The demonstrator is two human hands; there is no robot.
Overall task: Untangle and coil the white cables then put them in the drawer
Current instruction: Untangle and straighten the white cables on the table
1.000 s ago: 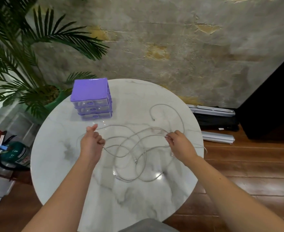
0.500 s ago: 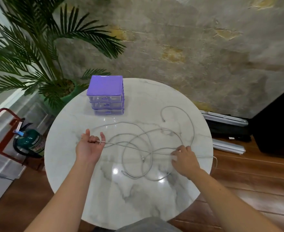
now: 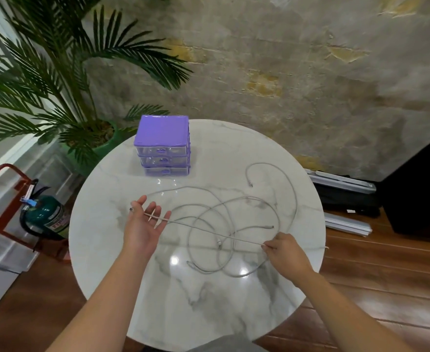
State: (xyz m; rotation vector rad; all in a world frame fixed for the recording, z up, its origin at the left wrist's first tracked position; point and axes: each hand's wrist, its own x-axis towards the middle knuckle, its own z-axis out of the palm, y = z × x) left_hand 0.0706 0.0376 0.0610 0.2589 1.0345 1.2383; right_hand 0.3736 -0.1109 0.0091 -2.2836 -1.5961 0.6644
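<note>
Untangling step, coiling not begun. My left hand (image 3: 142, 224) lies palm up, fingers spread, a straight run of white cable (image 3: 208, 231) resting across them. My right hand (image 3: 283, 252) pinches the same run at about 4 o'clock on the counter (image 3: 183, 313). The other loops sprawl tangled mid-counter. Next move, I judge: draw this strand clear of the loops, then wind it. Purple drawer unit (image 3: 162, 146) sits at 11 o'clock, drawers closed. Round marble top; palm and fire extinguisher at 9 o'clock, wood floor.

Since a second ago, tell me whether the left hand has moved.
Yes. The left hand has opened and turned palm up, staying near the purple drawer unit; a white cable crosses its fingers.
</note>
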